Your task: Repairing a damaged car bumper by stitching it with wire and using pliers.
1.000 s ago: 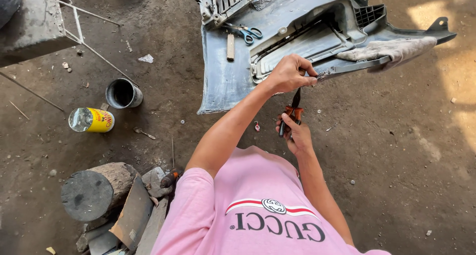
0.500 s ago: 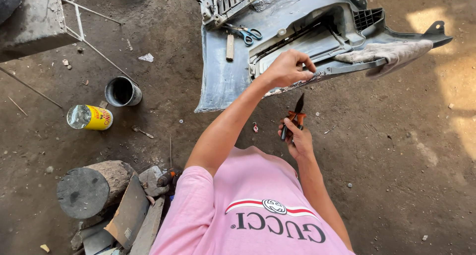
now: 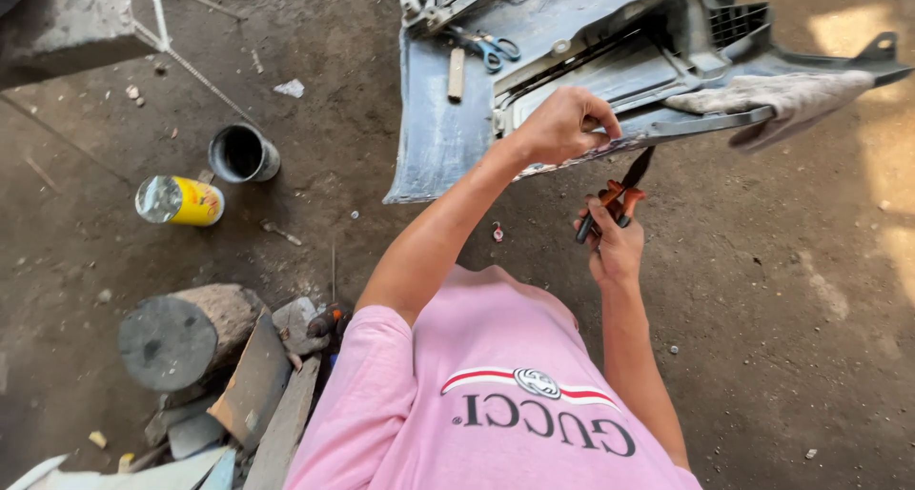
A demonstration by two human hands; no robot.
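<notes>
Upper centre of the frame: the left hand [image 3: 562, 123] is pinching the lower edge of the grey car bumper [image 3: 434, 137]. Just below it, the right hand [image 3: 615, 242] is gripping orange-handled pliers [image 3: 618, 196], tips pointing up at that edge.

The right hand [image 3: 615, 247] now sits lower and further right than a second ago, drawn back from the grey bumper [image 3: 572, 61]; the orange-handled pliers [image 3: 618, 193] it holds tilt, tip up toward the bumper's edge, no longer upright under the left hand [image 3: 562, 123]; that hand's fingers [image 3: 602, 128] pinch the edge slightly further right.
</notes>
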